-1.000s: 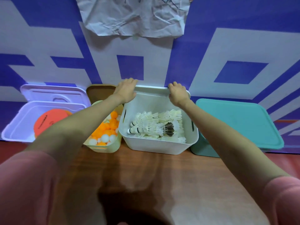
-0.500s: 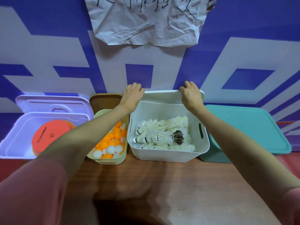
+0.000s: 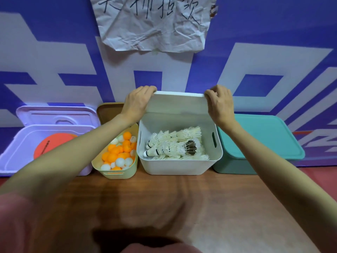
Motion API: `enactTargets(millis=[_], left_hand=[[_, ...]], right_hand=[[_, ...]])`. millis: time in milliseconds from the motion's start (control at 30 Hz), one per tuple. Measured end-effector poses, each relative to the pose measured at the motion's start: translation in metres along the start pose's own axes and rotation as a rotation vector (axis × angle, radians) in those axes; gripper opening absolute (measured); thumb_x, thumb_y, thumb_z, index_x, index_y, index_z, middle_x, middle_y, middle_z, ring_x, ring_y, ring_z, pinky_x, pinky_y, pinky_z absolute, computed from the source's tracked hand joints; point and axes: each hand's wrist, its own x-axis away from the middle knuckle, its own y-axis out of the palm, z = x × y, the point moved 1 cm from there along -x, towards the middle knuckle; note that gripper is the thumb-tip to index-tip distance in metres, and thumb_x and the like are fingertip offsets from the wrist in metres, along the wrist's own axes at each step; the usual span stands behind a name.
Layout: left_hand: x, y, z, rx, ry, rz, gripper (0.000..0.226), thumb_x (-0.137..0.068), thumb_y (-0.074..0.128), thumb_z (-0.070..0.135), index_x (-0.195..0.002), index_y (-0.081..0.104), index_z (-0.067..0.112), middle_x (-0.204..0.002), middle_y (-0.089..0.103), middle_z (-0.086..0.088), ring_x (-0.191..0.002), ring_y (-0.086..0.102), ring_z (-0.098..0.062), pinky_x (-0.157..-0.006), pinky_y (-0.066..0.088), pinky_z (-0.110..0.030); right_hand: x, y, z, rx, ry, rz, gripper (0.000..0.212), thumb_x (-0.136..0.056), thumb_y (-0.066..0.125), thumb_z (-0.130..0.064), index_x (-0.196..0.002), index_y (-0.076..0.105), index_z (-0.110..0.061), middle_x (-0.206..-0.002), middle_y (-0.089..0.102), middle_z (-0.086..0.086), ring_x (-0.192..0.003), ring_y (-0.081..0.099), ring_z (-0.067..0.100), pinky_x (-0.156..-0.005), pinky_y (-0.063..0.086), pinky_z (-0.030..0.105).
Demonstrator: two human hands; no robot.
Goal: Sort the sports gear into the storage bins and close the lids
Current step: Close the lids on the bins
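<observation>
A white bin (image 3: 175, 168) in the middle holds several white shuttlecocks (image 3: 173, 146). Its white lid (image 3: 177, 103) stands raised behind the bin. My left hand (image 3: 137, 101) grips the lid's left top corner and my right hand (image 3: 219, 101) grips its right top corner. Left of it, a pale green bin (image 3: 116, 173) holds orange and white ping-pong balls (image 3: 118, 154), with its brown lid (image 3: 109, 111) propped behind. At far left an open lavender bin (image 3: 11, 161) holds an orange disc (image 3: 52, 143). A teal bin (image 3: 259, 136) at right has its lid on.
The bins stand in a row on a brown wooden table (image 3: 182, 207) against a blue and white wall. A crumpled paper with handwriting (image 3: 155, 24) hangs on the wall above the white bin. The lavender bin's lid (image 3: 56, 115) leans open against the wall.
Both hands have lifted the white lid up from behind the bin, so it now stands higher and tilts forward. The view has tilted upward slightly.
</observation>
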Motion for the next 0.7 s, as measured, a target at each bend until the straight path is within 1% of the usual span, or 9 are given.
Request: enactTargets(millis=[33, 100, 200, 267, 333, 400, 500, 600, 700], left_hand=[[0.008, -0.004, 0.003, 0.014, 0.02, 0.013, 0.012, -0.097, 0.05, 0.01, -0.107, 0.056, 0.008, -0.091, 0.063, -0.011, -0.079, 0.058, -0.029, -0.062, 0.048, -0.04], [0.028, -0.009, 0.01, 0.028, 0.073, 0.035, 0.014, -0.1, 0.046, 0.012, -0.107, 0.057, 0.007, -0.093, 0.063, -0.012, -0.082, 0.059, -0.03, -0.065, 0.047, -0.039], [0.064, -0.009, 0.019, 0.003, 0.159, 0.083, 0.014, -0.099, 0.048, 0.011, -0.108, 0.056, 0.006, -0.095, 0.064, -0.013, -0.085, 0.059, -0.031, -0.072, 0.046, -0.038], [0.086, -0.007, 0.022, -0.03, 0.217, 0.089, 0.019, -0.099, 0.05, 0.013, -0.111, 0.059, 0.002, -0.1, 0.065, -0.015, -0.091, 0.059, -0.03, -0.078, 0.047, -0.039], [0.106, -0.001, 0.025, -0.051, 0.282, 0.069, 0.022, -0.097, 0.055, 0.013, -0.114, 0.059, -0.001, -0.104, 0.064, -0.016, -0.094, 0.058, -0.03, -0.081, 0.049, -0.039], [0.125, 0.007, 0.028, -0.044, 0.32, 0.022, 0.025, -0.095, 0.058, 0.013, -0.115, 0.061, -0.002, -0.108, 0.064, -0.017, -0.097, 0.057, -0.03, -0.084, 0.049, -0.039], [0.15, 0.019, 0.031, -0.007, 0.331, -0.035, 0.026, -0.096, 0.055, 0.015, -0.115, 0.062, -0.001, -0.115, 0.064, -0.02, -0.1, 0.061, -0.034, -0.082, 0.051, -0.042], [0.169, 0.028, 0.033, 0.02, 0.322, -0.061, 0.025, -0.097, 0.051, 0.016, -0.116, 0.059, 0.003, -0.119, 0.063, -0.023, -0.107, 0.063, -0.036, -0.089, 0.051, -0.045], [0.181, 0.032, 0.035, 0.002, 0.301, -0.093, 0.028, -0.095, 0.051, 0.016, -0.117, 0.062, 0.002, -0.119, 0.063, -0.023, -0.11, 0.062, -0.037, -0.094, 0.049, -0.05]], right_hand=[[0.008, -0.005, -0.004, -0.03, -0.009, -0.014, 0.006, -0.088, 0.055, 0.001, -0.088, 0.06, -0.002, -0.085, 0.058, 0.014, -0.071, 0.05, 0.03, -0.064, 0.038, 0.034], [0.027, -0.013, -0.011, -0.099, -0.012, -0.086, 0.008, -0.089, 0.051, 0.003, -0.091, 0.059, 0.001, -0.085, 0.059, 0.018, -0.071, 0.053, 0.034, -0.064, 0.042, 0.036], [0.061, -0.025, -0.023, -0.158, 0.017, -0.184, 0.011, -0.09, 0.048, 0.001, -0.097, 0.057, 0.002, -0.077, 0.061, 0.02, -0.066, 0.055, 0.039, -0.056, 0.044, 0.039], [0.084, -0.031, -0.028, -0.183, 0.002, -0.206, 0.012, -0.09, 0.052, -0.001, -0.101, 0.056, 0.001, -0.079, 0.063, 0.019, -0.067, 0.058, 0.039, -0.055, 0.047, 0.039], [0.11, -0.031, -0.03, -0.194, -0.043, -0.23, 0.029, -0.081, 0.061, 0.006, -0.109, 0.056, 0.0, -0.09, 0.067, 0.019, -0.075, 0.063, 0.038, -0.061, 0.052, 0.039], [0.134, -0.027, -0.03, -0.202, -0.079, -0.282, 0.044, -0.074, 0.065, 0.011, -0.116, 0.056, 0.001, -0.107, 0.067, 0.019, -0.09, 0.066, 0.037, -0.073, 0.055, 0.04], [0.162, -0.022, -0.033, -0.158, -0.116, -0.373, 0.053, -0.071, 0.065, 0.015, -0.122, 0.059, 0.002, -0.122, 0.063, 0.018, -0.108, 0.063, 0.035, -0.083, 0.055, 0.042], [0.182, -0.021, -0.04, -0.141, -0.141, -0.439, 0.059, -0.069, 0.063, 0.016, -0.126, 0.057, 0.001, -0.129, 0.059, 0.017, -0.114, 0.06, 0.035, -0.088, 0.052, 0.042], [0.188, -0.022, -0.045, -0.131, -0.111, -0.462, 0.06, -0.071, 0.056, 0.015, -0.129, 0.055, 0.001, -0.132, 0.056, 0.017, -0.119, 0.057, 0.034, -0.093, 0.049, 0.042]])
